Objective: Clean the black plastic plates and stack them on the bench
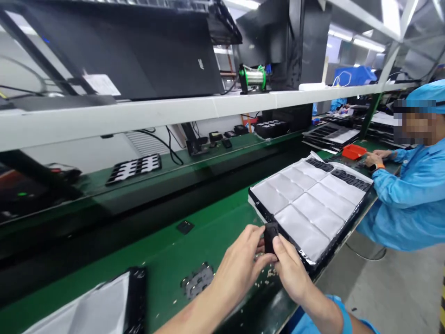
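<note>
Both hands meet over the green bench around a small black rectangular plastic part (270,237). My left hand (245,253) pinches its left side with fingers and thumb. From the right, my right hand (290,266) grips it with the thumb on its face. What the part belongs to cannot be made out. A white-lined tray (309,202) lies just beyond the hands, with rows of black parts (351,179) at its far end. Left of my left hand are a pile of small grey pieces (199,280) and a flat black square piece (185,226).
A second lined tray (100,301) sits at the lower left. A white shelf edge (146,113) crosses above the bench, carrying a wire spool (255,78). At right, a co-worker in blue (410,176) works beside a red bin (353,151). Small pale bits lie near my hands.
</note>
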{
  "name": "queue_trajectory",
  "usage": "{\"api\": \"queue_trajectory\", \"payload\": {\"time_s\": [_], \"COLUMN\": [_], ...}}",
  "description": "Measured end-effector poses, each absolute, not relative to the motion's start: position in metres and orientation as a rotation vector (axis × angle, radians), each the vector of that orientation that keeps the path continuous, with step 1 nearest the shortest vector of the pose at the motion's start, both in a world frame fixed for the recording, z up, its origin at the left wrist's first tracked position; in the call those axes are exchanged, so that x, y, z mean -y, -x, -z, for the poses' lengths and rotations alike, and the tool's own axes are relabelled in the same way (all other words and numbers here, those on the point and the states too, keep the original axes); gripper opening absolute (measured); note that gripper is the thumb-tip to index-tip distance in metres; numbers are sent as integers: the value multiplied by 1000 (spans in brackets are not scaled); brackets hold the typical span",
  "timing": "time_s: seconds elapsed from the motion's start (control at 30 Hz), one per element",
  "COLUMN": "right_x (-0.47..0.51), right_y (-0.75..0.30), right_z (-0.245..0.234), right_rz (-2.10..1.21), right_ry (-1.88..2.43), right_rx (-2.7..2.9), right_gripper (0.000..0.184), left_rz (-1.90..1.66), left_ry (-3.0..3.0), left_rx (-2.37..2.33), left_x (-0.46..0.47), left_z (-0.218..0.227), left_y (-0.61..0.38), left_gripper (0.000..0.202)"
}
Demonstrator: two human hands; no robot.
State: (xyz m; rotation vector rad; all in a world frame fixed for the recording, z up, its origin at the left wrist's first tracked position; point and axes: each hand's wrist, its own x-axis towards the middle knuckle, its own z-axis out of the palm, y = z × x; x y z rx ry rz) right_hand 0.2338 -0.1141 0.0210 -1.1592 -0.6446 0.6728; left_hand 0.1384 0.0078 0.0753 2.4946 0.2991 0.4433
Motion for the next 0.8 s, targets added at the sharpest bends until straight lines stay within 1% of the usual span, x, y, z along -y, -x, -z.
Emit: {"api": "queue_trajectory", "payload": {"time_s": [0.13, 0.27, 0.43, 0.63, 0.7, 0.8], "right_x": [129, 146, 174, 208, 217, 228], "right_y": [-241, -254, -281, -317, -328, -343], "right_z": [-18, -13, -7, -21, -25, -25], "right_rz": [-687, -647, -558, -394, -365, -359], "right_ry": [1023, 943, 915, 756, 719, 701], "right_rx": [459, 312, 93, -75, -98, -156], "right_gripper": [70, 68, 69, 57, 53, 53], "left_rz": [-226, -81, 107, 124, 118, 118], "left_ry": [-2411, -2324, -2242, -2450, -2496, -2485], "left_rx": [-253, -159, 8, 157, 187, 234], "left_x": [8, 23, 46, 84, 95, 106], "left_z": [-91, -105, -112, -116, -119, -119], "left_y": [-165, -195, -241, -299, -314, -333], "left_gripper": [30, 31, 39, 56, 51, 34]}}
